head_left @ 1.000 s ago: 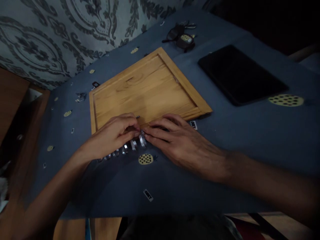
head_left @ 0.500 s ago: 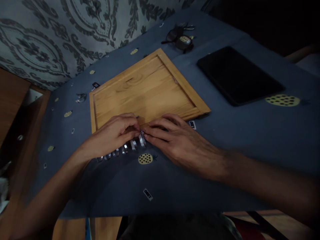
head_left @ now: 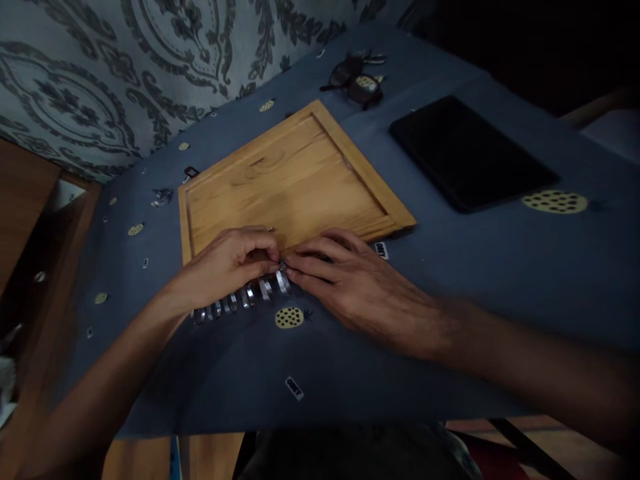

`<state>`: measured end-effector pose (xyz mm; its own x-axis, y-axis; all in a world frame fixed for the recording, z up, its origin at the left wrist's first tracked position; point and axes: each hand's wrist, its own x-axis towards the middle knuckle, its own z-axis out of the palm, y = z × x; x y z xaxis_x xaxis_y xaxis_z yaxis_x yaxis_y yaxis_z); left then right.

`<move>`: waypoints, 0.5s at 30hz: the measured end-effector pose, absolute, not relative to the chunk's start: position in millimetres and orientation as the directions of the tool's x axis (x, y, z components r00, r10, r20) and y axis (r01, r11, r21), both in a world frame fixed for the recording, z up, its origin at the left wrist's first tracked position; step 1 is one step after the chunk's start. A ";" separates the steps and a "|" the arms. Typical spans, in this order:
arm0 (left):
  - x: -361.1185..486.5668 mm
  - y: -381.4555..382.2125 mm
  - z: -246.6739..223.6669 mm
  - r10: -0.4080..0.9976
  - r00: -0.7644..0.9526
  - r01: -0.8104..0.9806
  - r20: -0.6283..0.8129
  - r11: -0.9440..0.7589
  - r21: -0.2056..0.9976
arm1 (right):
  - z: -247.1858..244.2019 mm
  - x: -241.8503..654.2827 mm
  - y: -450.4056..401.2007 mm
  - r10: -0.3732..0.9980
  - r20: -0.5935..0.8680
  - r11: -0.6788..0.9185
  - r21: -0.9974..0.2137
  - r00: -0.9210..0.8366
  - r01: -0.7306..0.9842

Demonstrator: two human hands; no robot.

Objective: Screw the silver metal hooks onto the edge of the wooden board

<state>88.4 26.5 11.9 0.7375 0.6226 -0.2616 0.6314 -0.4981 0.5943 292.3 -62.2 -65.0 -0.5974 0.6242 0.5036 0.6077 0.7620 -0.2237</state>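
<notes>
A row of silver metal band rings that look like hose clamps (head_left: pixel 249 295) lies along the near edge of a framed wooden board (head_left: pixel 290 173). My left hand (head_left: pixel 233 263) is closed in a pinch at the top of the rightmost hose clamp (head_left: pixel 283 281). A tiny metal tip (head_left: pixel 271 230) shows just above its fingers; what it belongs to is hidden. From the other side my right hand (head_left: pixel 350 283) presses its fingertips together against the same clamp, its other fingers resting by the board's edge. The fingers partly cover the clamp's upper part.
A black tablet-like slab (head_left: pixel 473 153) lies right of the board. Behind it are dark sunglasses (head_left: pixel 357 83) beside a metal object (head_left: pixel 374 59). Small metal pieces (head_left: pixel 161 197) and a dark clip-like loop (head_left: pixel 191 173) sit at the left. A blue pineapple-print cloth (head_left: pixel 350 380) covers the table.
The view has shifted slightly. Both hands stay at the rightmost clamp, with barely any visible movement of the fingers.
</notes>
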 end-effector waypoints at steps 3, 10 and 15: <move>87.0 26.4 9.5 0.631 0.737 0.625 -0.240 -0.503 0.597 | -65.0 292.2 -62.0 0.620 0.509 0.764 -0.221 -0.597 0.606; 82.9 22.0 16.5 0.676 0.700 0.636 -0.230 -0.443 0.632 | -67.1 292.2 -61.2 0.611 0.529 0.768 -0.216 -0.589 0.603; 68.0 18.2 23.9 0.796 0.584 0.725 -0.157 -0.425 0.542 | -66.8 292.1 -61.4 0.605 0.544 0.773 -0.226 -0.581 0.593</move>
